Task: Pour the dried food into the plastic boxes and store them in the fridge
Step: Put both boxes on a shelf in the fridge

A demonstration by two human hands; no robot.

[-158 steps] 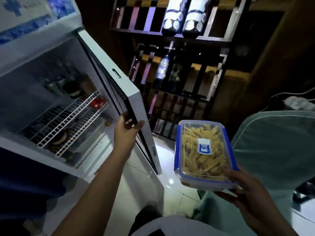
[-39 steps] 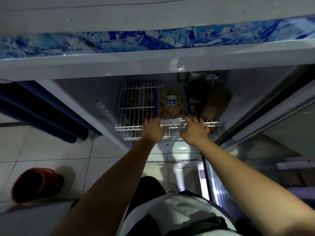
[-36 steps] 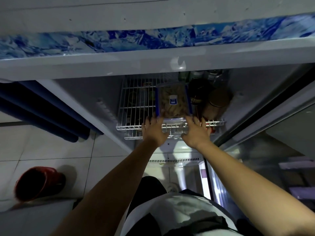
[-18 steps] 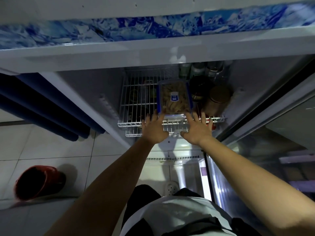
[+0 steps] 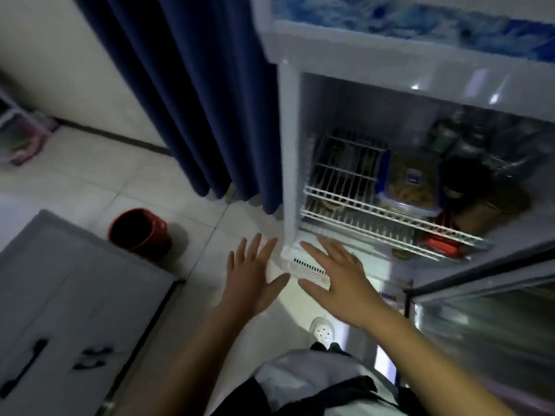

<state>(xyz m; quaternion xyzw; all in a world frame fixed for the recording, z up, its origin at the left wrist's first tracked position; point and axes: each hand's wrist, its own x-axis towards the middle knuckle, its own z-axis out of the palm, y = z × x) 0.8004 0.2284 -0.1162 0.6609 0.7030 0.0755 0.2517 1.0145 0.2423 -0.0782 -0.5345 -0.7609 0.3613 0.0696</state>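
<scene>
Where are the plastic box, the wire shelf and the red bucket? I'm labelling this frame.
plastic box [image 5: 410, 183]: head view, on its clear lid.
wire shelf [image 5: 345, 175]: head view, bare wires left of the box.
red bucket [image 5: 136, 231]: head view, its dark inside.

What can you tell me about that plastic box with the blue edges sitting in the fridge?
The plastic box is clear, with a lid edged in blue and a small blue label on top. Yellowish dried food shows through it. It lies flat on the white wire shelf, near the front edge, beside dark jars on its right. Neither hand touches it.
</scene>
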